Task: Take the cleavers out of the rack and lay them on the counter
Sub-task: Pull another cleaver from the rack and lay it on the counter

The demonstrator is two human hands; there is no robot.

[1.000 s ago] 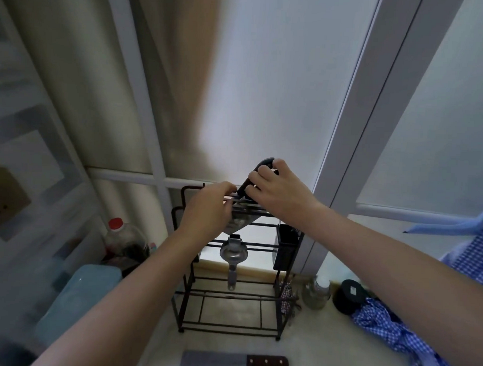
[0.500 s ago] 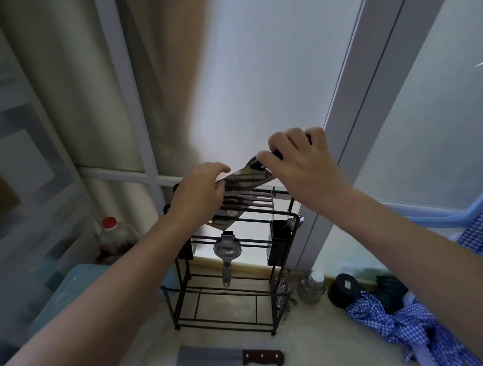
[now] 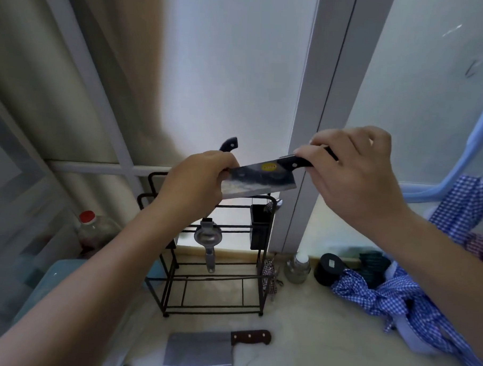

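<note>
A black-handled cleaver [image 3: 259, 181] with a yellow sticker hangs in the air just above the black wire rack [image 3: 214, 264]. My right hand [image 3: 357, 171] grips its handle. My left hand [image 3: 199, 181] pinches the front end of its blade. A second black handle [image 3: 228, 144] sticks up behind my left hand; its blade is hidden. A brown-handled cleaver [image 3: 208, 348] lies flat on the pale counter [image 3: 311, 338] in front of the rack.
A metal strainer [image 3: 208, 238] and a black holder [image 3: 259, 225] hang on the rack. A red-capped bottle [image 3: 94, 229] stands at the left, a small jar [image 3: 297, 268], a dark lid [image 3: 329, 268] and blue checked cloth [image 3: 401, 297] at the right. A window frame rises behind.
The black-handled cleaver has risen out of the rack and now hangs level above it, with both hands lifted and moved to the right. The camera has tilted.
</note>
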